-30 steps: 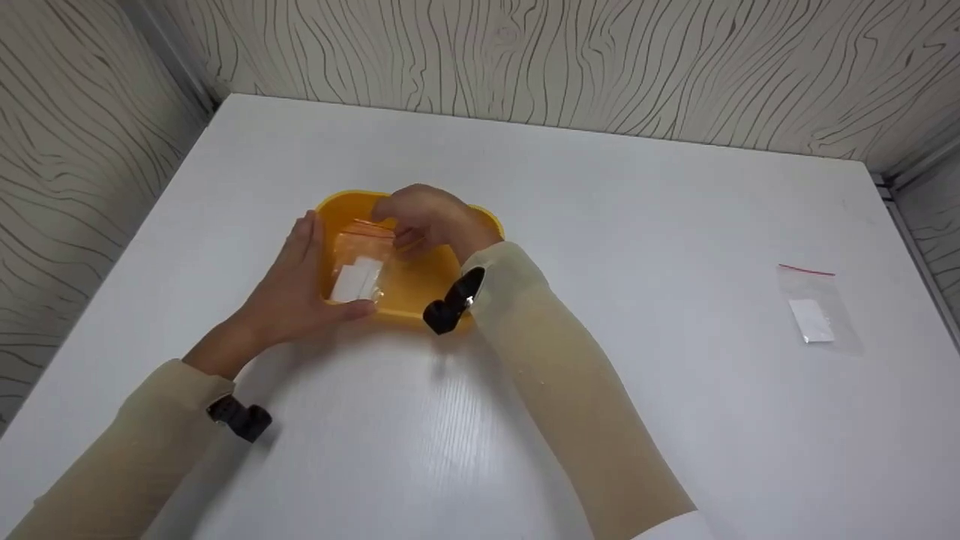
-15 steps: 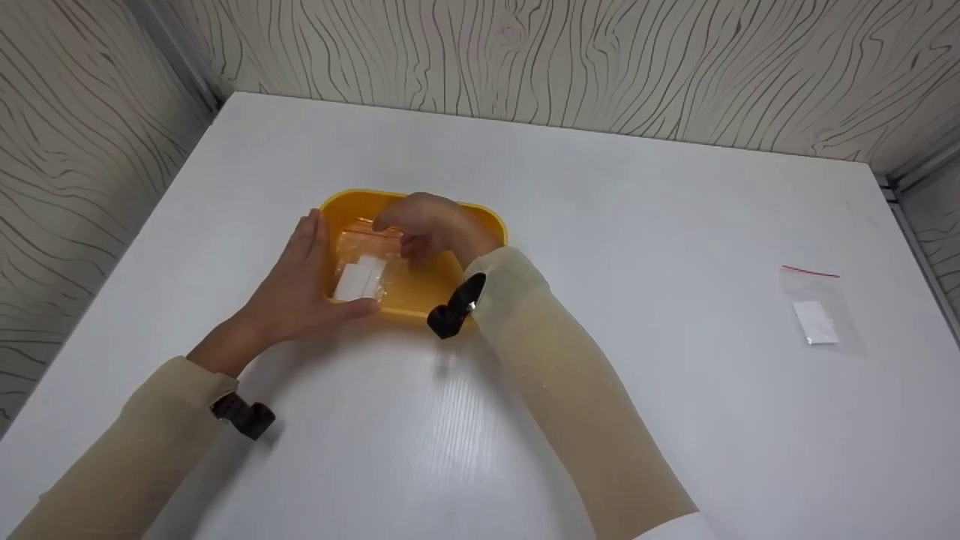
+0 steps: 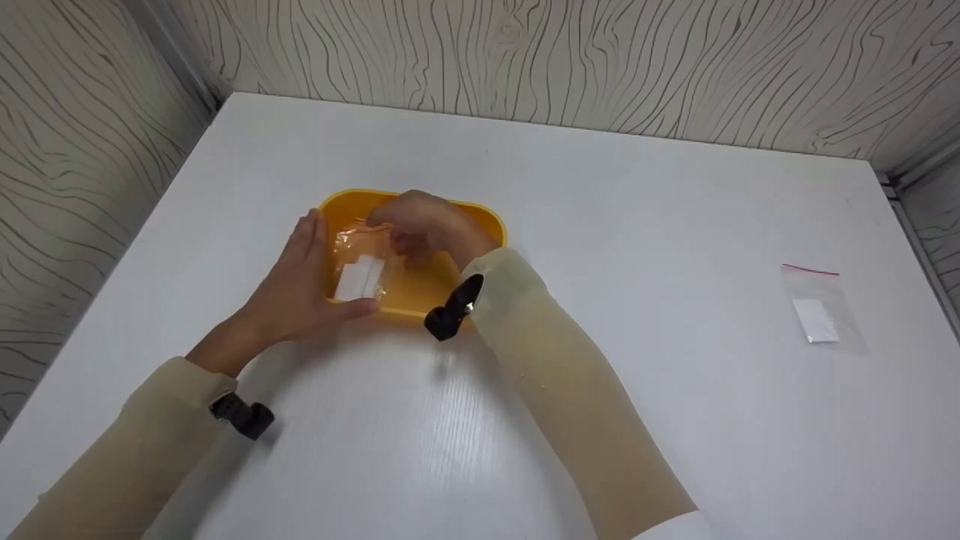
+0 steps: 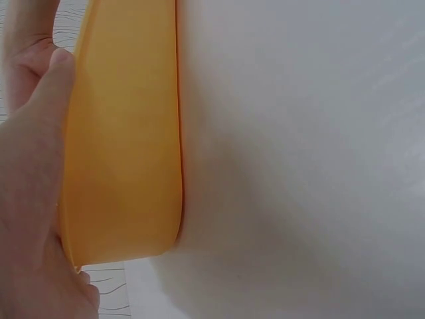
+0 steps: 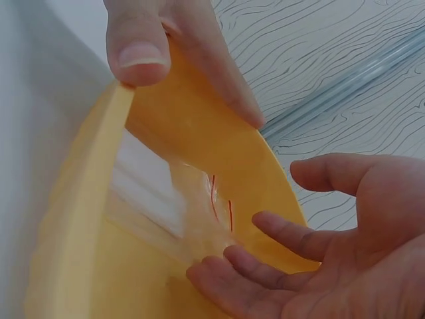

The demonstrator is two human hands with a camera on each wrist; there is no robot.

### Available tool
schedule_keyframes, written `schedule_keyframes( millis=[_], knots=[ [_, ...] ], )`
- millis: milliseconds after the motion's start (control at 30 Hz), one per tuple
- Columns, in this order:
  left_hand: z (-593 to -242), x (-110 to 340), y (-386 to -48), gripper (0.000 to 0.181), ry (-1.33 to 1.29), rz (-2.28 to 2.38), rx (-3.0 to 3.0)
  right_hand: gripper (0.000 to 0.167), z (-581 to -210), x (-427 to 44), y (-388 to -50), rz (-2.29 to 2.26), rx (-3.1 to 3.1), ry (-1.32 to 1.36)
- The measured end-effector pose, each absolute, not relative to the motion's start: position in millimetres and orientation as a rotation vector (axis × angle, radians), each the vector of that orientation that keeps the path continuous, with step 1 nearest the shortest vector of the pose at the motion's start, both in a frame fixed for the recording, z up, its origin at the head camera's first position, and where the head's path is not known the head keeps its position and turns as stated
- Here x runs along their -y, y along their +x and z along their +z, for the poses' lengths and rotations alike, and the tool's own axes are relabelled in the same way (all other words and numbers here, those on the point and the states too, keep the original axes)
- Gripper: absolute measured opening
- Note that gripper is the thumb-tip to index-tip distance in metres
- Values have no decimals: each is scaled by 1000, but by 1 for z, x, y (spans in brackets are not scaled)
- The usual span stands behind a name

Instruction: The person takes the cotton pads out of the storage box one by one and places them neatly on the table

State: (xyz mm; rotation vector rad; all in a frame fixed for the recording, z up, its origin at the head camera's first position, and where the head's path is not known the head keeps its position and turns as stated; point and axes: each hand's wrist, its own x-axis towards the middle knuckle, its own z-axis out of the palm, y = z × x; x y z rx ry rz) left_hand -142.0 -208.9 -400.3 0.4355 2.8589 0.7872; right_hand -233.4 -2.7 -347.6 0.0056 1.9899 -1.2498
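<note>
A yellow plastic bin (image 3: 424,285) stands on the white table. My left hand (image 3: 289,289) holds its left corner, the thumb along the near rim and the fingers on the left side; the left wrist view shows that hand (image 4: 30,173) against the bin's outer wall (image 4: 126,133). Inside lie small clear zip bags (image 3: 360,279) with white pieces in them, overlapping at the left. My right hand (image 3: 427,217) reaches in over them. In the right wrist view its fingers (image 5: 285,232) are loosely spread beside the bags (image 5: 149,179), the thumb apart; contact is unclear.
Another clear zip bag (image 3: 814,319) with a red seal line and a white piece lies far right on the table (image 3: 637,225). Wood-patterned panels (image 3: 525,60) close off the back and sides.
My right hand has shifted slightly inside the bin, and the bags' upper ends have crumpled a little. The left hand stays on the corner. The far bag lies where it was.
</note>
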Motion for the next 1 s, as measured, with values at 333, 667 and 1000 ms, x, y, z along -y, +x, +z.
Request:
schedule_keyframes(
  millis=[333,667,1000],
  knots=[
    [-398,208,-142,137,436,788,-2847,42,-350,6,-236,-1322,-1920,-39],
    [-400,208,-143,138,474,770,-2885,42,-353,13,-233,-1159,-2005,-131],
    [-400,209,-142,139,440,750,-2868,36,-354,12,-231,-1132,-2041,-159]
  ],
)
